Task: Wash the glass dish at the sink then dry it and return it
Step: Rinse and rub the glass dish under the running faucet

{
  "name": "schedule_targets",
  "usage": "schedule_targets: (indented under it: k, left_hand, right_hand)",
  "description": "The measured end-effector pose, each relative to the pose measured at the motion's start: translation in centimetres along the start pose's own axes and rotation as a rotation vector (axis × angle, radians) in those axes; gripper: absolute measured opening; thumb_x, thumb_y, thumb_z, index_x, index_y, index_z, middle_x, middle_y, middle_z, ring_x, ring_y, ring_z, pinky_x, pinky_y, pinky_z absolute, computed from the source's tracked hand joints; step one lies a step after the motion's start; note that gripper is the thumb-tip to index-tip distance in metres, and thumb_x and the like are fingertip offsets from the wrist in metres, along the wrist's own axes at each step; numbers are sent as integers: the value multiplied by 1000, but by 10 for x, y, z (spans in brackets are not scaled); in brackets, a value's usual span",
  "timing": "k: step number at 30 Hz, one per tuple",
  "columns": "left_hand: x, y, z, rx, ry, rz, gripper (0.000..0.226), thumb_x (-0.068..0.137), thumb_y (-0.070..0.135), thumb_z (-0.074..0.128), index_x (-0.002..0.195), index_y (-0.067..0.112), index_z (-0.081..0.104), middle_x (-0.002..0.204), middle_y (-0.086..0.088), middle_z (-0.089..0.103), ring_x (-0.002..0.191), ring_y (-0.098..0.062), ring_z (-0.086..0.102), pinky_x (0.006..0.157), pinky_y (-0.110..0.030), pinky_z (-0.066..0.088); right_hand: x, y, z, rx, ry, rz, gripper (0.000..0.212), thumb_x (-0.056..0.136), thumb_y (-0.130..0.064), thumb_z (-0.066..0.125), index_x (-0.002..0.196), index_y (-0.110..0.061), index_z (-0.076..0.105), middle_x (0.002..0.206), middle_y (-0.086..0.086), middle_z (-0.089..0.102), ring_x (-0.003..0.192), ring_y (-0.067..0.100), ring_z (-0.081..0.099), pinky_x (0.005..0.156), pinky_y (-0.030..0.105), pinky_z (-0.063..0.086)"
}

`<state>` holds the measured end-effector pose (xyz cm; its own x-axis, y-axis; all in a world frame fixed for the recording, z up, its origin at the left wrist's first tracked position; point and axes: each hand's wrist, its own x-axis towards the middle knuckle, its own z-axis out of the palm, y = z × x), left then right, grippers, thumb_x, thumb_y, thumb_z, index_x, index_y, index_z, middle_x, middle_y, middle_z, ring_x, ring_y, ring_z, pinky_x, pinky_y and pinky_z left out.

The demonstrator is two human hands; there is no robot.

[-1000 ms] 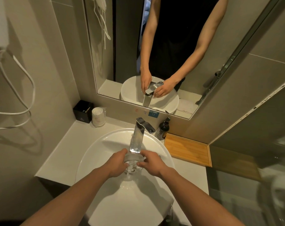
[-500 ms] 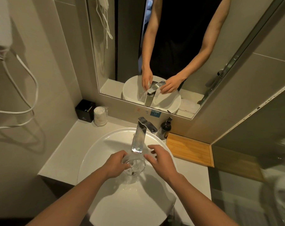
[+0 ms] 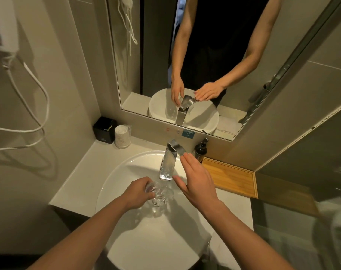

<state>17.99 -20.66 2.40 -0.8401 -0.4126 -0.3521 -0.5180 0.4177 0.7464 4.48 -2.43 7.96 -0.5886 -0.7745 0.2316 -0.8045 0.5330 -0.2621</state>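
Note:
A clear glass dish [image 3: 161, 195] is held under the spout of the chrome tap [image 3: 167, 164], over the round white sink [image 3: 126, 172]. Water runs into the glass and splashes in the bowl. My left hand [image 3: 139, 192] grips the glass from the left side. My right hand [image 3: 197, 178] is off the glass, fingers spread and flat, with its fingertips touching the tap's lever [image 3: 180, 150].
A dark pump bottle [image 3: 201, 151] stands right of the tap, beside a wooden tray [image 3: 232, 178]. A black box [image 3: 103, 130] and a wrapped stack of cups [image 3: 122, 136] sit at the back left of the white counter [image 3: 83, 176]. The mirror [image 3: 204, 65] hangs above.
My right hand let go of the glass and rose to the tap's lever. The left hand kept the glass under the spout.

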Motion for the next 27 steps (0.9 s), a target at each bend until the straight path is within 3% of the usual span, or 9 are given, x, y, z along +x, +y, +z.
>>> schedule_targets:
  k: [4, 6, 9, 11, 14, 17, 20, 22, 27]
  left_hand:
    - [-1, 1, -5, 12, 7, 6, 22, 82, 16, 77, 100, 13, 64, 85, 6, 61, 75, -13, 53, 71, -30, 44]
    - [-3, 1, -6, 17, 8, 13, 23, 82, 14, 78, 100, 13, 64, 84, 7, 60, 75, -13, 53, 70, -29, 43]
    - [-7, -2, -8, 34, 7, 34, 22, 82, 14, 77, 99, 15, 63, 86, 6, 63, 79, -16, 56, 72, -32, 45]
    - [-10, -3, -9, 37, 7, 49, 23, 81, 15, 76, 100, 15, 63, 92, 4, 67, 85, -20, 61, 78, -35, 49]
    - [-16, -2, -10, 9, 10, 49, 24, 79, 11, 76, 98, 17, 63, 93, 4, 69, 90, -21, 63, 80, -36, 51]
    - [-21, -2, -7, -12, 27, 59, 27, 80, 8, 76, 97, 23, 62, 96, 6, 69, 92, -18, 64, 77, -25, 48]
    - [-26, -2, -4, -60, 46, 74, 30, 81, 7, 78, 102, 23, 64, 100, 8, 70, 91, -15, 67, 72, -12, 46]
    - [-29, -3, -3, -94, 45, 103, 34, 80, 3, 77, 99, 28, 64, 101, 8, 69, 89, -10, 67, 76, -10, 48]
    - [-35, -7, -4, -22, 54, 175, 40, 79, 6, 79, 97, 35, 59, 104, 11, 65, 96, -11, 66, 91, -27, 56]
  right_hand:
    - [-9, 3, 4, -35, -35, -10, 75, 95, -51, 61, 157, -17, 36, 164, 2, 34, 153, 21, 29, 120, 36, 27]
    - [-13, -1, 4, -47, 21, 14, 68, 95, -50, 62, 152, -17, 45, 158, 2, 45, 150, 23, 36, 117, 36, 31]
    - [-32, -10, 10, -21, 125, -51, 45, 92, -42, 66, 130, -17, 63, 131, 3, 64, 125, 25, 58, 98, 38, 47]
    - [-46, -11, 21, 22, 33, -66, 38, 92, -44, 65, 122, -19, 64, 120, 0, 66, 111, 24, 62, 88, 37, 50]
    - [-51, -6, 38, 180, -253, 99, 55, 93, -51, 64, 139, -22, 53, 136, -2, 60, 120, 21, 59, 97, 35, 49]
    - [-43, -3, 41, 308, -381, 144, 64, 94, -42, 68, 150, -25, 43, 149, -3, 52, 131, 17, 54, 106, 31, 44]
    - [-36, 0, 42, 335, -402, 106, 58, 95, -33, 69, 148, -26, 47, 145, -4, 57, 127, 17, 57, 106, 32, 46]
    - [-36, 2, 42, 314, -400, 80, 54, 96, -32, 68, 146, -24, 50, 141, -3, 60, 125, 18, 59, 102, 29, 45]
    - [-41, 4, 40, 283, -343, -18, 49, 96, -32, 68, 142, -22, 54, 138, -2, 63, 124, 19, 59, 100, 29, 46]
